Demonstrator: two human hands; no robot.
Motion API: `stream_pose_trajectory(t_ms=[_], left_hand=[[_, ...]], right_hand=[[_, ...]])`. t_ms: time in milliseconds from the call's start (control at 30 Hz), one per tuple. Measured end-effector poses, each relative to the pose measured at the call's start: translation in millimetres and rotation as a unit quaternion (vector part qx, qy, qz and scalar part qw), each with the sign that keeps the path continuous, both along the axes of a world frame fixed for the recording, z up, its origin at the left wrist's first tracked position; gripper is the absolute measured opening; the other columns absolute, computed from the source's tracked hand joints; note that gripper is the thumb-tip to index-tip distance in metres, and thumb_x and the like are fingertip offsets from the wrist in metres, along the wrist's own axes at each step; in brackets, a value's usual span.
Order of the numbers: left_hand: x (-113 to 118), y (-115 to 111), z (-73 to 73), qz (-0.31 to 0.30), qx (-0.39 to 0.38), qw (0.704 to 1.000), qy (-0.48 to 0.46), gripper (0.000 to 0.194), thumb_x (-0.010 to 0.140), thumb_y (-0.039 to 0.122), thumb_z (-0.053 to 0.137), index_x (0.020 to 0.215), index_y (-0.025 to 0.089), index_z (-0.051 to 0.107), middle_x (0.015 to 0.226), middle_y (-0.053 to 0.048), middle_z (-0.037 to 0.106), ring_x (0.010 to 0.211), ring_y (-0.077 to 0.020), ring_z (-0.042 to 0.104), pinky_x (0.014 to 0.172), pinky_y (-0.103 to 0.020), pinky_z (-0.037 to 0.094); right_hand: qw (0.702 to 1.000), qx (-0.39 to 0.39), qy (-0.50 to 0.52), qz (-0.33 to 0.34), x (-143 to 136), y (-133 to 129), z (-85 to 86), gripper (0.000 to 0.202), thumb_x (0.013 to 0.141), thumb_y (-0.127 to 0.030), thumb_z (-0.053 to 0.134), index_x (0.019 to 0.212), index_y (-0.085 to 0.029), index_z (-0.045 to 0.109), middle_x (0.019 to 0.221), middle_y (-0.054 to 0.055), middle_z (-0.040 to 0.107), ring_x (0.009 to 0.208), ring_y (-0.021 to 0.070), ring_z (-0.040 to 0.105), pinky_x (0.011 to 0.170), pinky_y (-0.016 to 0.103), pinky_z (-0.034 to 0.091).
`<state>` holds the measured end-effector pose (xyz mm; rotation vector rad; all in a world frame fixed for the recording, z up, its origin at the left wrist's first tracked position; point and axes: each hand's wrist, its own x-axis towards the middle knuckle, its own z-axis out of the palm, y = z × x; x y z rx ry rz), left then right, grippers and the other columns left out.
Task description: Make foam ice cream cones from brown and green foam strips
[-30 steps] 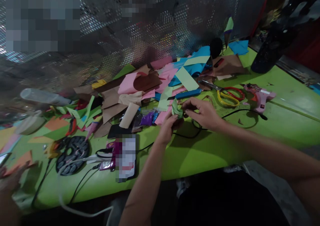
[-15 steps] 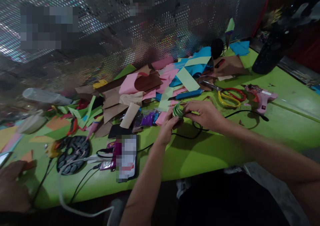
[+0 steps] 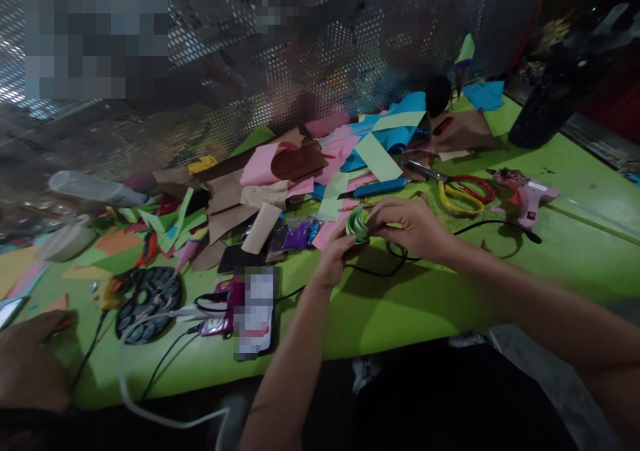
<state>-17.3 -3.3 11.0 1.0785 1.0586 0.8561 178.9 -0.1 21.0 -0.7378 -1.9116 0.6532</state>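
Remotely, I logged red-and-yellow-handled scissors (image 3: 443,180); right of them, a pink glue gun (image 3: 529,194); left of them, folded paper (image 3: 357,224) banded in greens; beneath them, a lime-green table (image 3: 395,318).

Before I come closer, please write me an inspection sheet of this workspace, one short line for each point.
Surface: green table, its back part heaped with paper.
Work piece: folded green paper, raised above the table.
Clutter: pink paper, scissors, pink glue gun.
Hands: left hand holds the green piece; right hand is at its side, grip partly hidden.
Cables: black cable lies near both hands; white cable hangs past the front edge.
Surroundings: perforated screen behind; another person's hand at left.
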Motion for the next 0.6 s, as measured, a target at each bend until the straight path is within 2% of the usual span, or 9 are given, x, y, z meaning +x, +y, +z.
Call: stream_pose_trajectory(t_ms=[133,300,433,600], left_hand=[[-2.8,-0.6,-0.4,-0.003,0.004,1.0,-0.022,0.054,0.062,0.042,0.072,0.112,0.024,0.067,0.098,-0.002,0.066,0.088,-0.0175,0.062,0.078,-0.03,0.056],[-12.7,-0.5,-3.8,-0.057,0.13,0.988,0.06,0.041,0.067,0.05,0.069,0.096,0.021,0.063,0.087,-0.003,0.055,0.081,-0.018,0.051,0.073,-0.031,0.048],[-18.8,-7.9,4.9,-0.093,0.219,0.963,0.124,0.045,0.075,0.056,0.068,0.104,0.022,0.059,0.094,-0.004,0.053,0.086,-0.0194,0.048,0.077,-0.032,0.044],[-20.7,-13.6,16.1,-0.136,0.264,0.946,0.133,0.043,0.084,0.057,0.064,0.106,0.02,0.057,0.093,-0.003,0.053,0.085,-0.0186,0.047,0.075,-0.03,0.04]], right_hand=[[1.0,0.012,0.004,0.006,-0.9,-0.8,0.8,0.012,0.093,-0.014,0.067,0.086,-0.02,0.074,0.091,0.005,0.074,0.09,0.0176,0.07,0.082,0.029,0.055],[0.999,0.035,0.003,0.012,-1.2,-5.1,6.6,0.012,0.094,-0.015,0.066,0.093,-0.021,0.076,0.095,0.006,0.075,0.089,0.0174,0.07,0.078,0.029,0.056],[0.997,0.074,0.008,0.017,0.4,-10.9,15.4,0.014,0.097,-0.019,0.064,0.092,-0.022,0.076,0.092,0.006,0.076,0.086,0.0167,0.072,0.077,0.028,0.057],[0.992,0.126,-0.002,0.012,3.0,-15.2,21.1,0.015,0.098,-0.02,0.062,0.094,-0.022,0.076,0.091,0.006,0.079,0.084,0.0171,0.074,0.075,0.028,0.057]])
